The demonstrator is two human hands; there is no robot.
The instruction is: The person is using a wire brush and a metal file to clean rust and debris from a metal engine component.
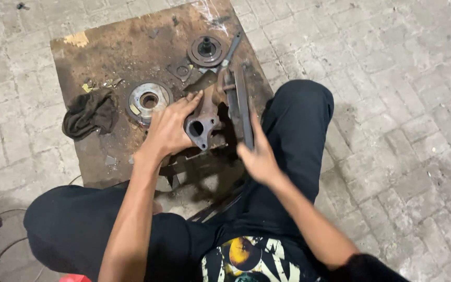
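The right hand (259, 156) is blurred, its grip perhaps on the flat bar (242, 107).

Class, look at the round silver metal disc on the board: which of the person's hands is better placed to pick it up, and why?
The left hand. It rests on the rusty metal casting, right beside the silver disc. The right hand is on the far side of the casting, by the long flat bar, and would have to cross over.

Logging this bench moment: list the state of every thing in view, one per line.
left hand: gripping the rusty cast bracket
right hand: holding the long flat bar
silver disc: lying flat
dark pulley: lying flat
dark rag: crumpled
wooden board: stained, chipped
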